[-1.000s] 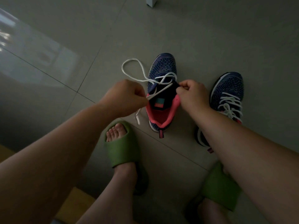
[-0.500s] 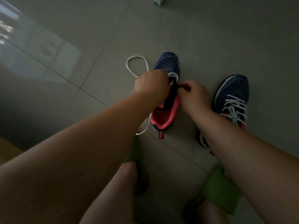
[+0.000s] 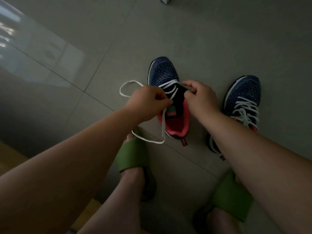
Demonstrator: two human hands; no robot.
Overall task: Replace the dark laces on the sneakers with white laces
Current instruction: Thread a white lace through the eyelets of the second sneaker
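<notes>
A navy knit sneaker (image 3: 163, 71) with a pink lining stands on the grey floor, toe pointing away from me. A white lace (image 3: 146, 140) runs through its lowest eyelets, loops out to the left and trails down past the heel. My left hand (image 3: 148, 103) pinches this lace at the shoe's left side. My right hand (image 3: 200, 98) pinches the shoe's right eyelet edge by the dark tongue. A second navy sneaker (image 3: 243, 95), fully laced in white, stands to the right, its heel hidden behind my right forearm.
My two feet in green slides (image 3: 131, 154) rest on the tiled floor just below the shoes; the right slide (image 3: 233, 200) lies under my right arm. A pale object's corner (image 3: 166, 0) shows at the top edge. A wooden surface sits at the bottom left.
My left hand drew back from over the shoe's eyelets toward me and to the left, pulling the lace along; its free end now trails in a loop by the heel. My right hand stayed.
</notes>
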